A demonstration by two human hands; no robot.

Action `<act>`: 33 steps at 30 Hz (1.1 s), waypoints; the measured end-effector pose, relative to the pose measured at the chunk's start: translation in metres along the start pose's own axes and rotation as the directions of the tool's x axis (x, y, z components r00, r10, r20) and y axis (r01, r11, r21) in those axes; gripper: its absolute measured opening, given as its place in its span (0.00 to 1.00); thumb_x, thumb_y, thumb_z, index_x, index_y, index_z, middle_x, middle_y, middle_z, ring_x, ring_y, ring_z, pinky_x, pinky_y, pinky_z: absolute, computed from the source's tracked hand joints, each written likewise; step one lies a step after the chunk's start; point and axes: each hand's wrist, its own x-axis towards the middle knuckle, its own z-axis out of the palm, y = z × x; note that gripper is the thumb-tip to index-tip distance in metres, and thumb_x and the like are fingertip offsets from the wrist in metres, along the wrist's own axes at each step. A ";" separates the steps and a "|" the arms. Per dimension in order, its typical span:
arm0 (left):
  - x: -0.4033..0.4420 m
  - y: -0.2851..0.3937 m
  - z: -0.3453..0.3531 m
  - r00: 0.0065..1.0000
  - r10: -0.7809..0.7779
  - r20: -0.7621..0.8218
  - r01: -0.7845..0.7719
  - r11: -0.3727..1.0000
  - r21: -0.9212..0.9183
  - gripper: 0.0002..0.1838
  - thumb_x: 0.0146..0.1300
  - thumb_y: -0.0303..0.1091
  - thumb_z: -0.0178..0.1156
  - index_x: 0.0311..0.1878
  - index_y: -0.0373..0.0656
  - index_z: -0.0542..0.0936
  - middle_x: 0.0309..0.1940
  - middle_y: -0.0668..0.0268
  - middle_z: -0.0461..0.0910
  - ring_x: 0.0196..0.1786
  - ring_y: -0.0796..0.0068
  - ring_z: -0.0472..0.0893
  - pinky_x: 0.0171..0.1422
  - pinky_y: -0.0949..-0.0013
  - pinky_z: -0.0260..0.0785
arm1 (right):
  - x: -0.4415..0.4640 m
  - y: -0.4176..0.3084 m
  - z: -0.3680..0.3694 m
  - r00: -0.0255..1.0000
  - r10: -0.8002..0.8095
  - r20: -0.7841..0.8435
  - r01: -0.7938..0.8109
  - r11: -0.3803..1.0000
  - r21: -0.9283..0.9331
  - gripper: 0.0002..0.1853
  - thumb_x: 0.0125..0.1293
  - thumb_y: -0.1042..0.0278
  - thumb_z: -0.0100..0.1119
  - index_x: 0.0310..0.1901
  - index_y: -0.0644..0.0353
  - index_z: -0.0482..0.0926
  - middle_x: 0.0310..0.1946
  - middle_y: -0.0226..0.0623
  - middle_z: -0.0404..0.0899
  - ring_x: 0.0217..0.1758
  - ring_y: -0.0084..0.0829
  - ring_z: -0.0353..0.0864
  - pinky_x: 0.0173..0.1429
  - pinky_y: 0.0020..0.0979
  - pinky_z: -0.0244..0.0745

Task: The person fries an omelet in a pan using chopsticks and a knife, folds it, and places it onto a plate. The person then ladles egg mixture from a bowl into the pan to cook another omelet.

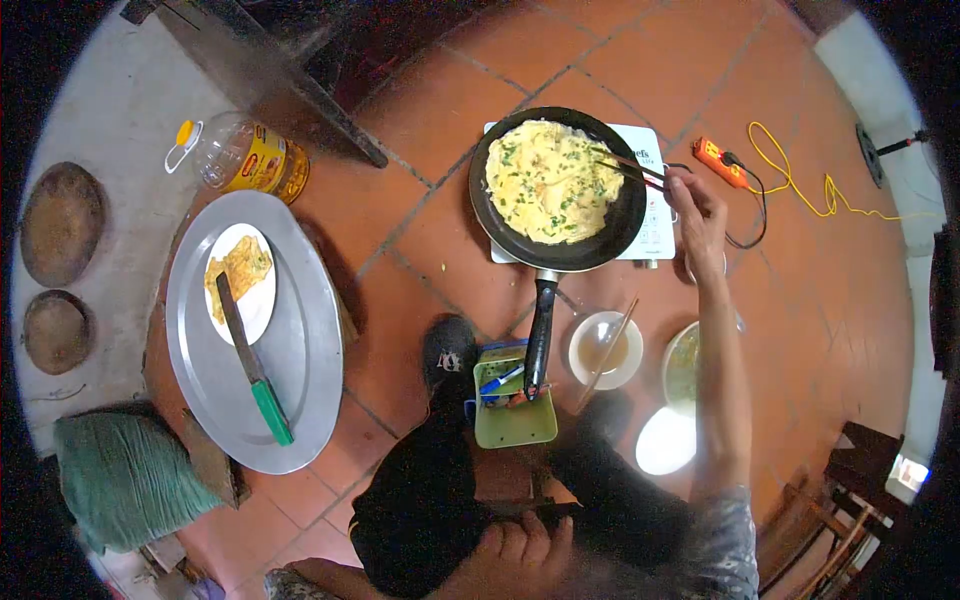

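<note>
My right hand (700,222) pinches a pair of dark chopsticks (635,172), closed on them. Their tips touch the far right edge of a yellow omelette (555,185) flecked with green. The omelette lies flat in a black frying pan (630,215) on a white portable cooktop (655,235). The pan's black handle (540,335) points towards me, untouched. Low in the view, my left hand (525,550) rests at my lap with fingers curled together; a dark shape sits by the fingertips, and what they hold, if anything, is hidden.
A bowl of liquid (605,350) with a stick across it, another bowl (682,365) and a white plate (667,440) stand right. A green basket (515,425) is between my feet. At left, a metal tray (310,400) bears a plated omelette piece (245,262) and green-handled knife (265,405); an oil bottle (250,160) stands behind.
</note>
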 end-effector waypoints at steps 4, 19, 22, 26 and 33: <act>0.000 0.005 0.009 0.995 -0.067 -0.071 0.062 0.995 -0.076 0.20 0.63 0.37 0.47 0.55 0.36 0.71 0.41 0.50 0.72 0.43 0.60 0.71 0.50 0.60 0.65 | -0.002 0.003 0.000 0.997 -0.077 -0.003 0.076 0.993 -0.086 0.14 0.65 0.64 0.55 0.41 0.68 0.79 0.29 0.30 0.78 0.33 0.19 0.73 0.39 0.22 0.69; -0.004 -0.002 -0.002 0.999 -0.013 -0.046 0.009 0.997 -0.075 0.20 0.65 0.36 0.45 0.55 0.36 0.72 0.43 0.48 0.73 0.42 0.60 0.71 0.48 0.60 0.65 | -0.015 -0.026 -0.007 1.000 -0.007 -0.014 0.003 0.956 -0.294 0.13 0.61 0.66 0.56 0.41 0.68 0.80 0.21 0.34 0.77 0.24 0.20 0.70 0.29 0.25 0.64; -0.007 0.001 0.010 0.994 -0.009 -0.107 0.004 0.999 -0.040 0.20 0.65 0.37 0.45 0.55 0.36 0.72 0.43 0.49 0.73 0.43 0.60 0.71 0.48 0.60 0.65 | -0.022 -0.039 -0.004 1.000 -0.028 0.008 0.029 0.932 -0.362 0.12 0.61 0.67 0.55 0.39 0.68 0.80 0.20 0.36 0.77 0.22 0.22 0.70 0.28 0.27 0.65; -0.006 0.004 0.011 0.989 -0.044 -0.139 0.037 0.998 -0.053 0.20 0.64 0.37 0.46 0.55 0.36 0.73 0.42 0.49 0.73 0.43 0.61 0.71 0.48 0.60 0.65 | -0.035 -0.066 0.004 0.996 0.009 0.083 0.036 0.855 -0.518 0.12 0.62 0.67 0.55 0.38 0.69 0.80 0.21 0.40 0.78 0.22 0.24 0.73 0.28 0.28 0.66; 0.002 -0.007 -0.016 0.997 -0.057 -0.059 0.053 0.996 -0.073 0.19 0.64 0.36 0.46 0.53 0.36 0.73 0.40 0.49 0.72 0.42 0.61 0.71 0.49 0.60 0.65 | -0.041 -0.072 0.003 0.992 0.047 0.115 0.000 0.925 -0.380 0.10 0.65 0.70 0.51 0.36 0.69 0.77 0.17 0.29 0.69 0.11 0.19 0.65 0.14 0.23 0.56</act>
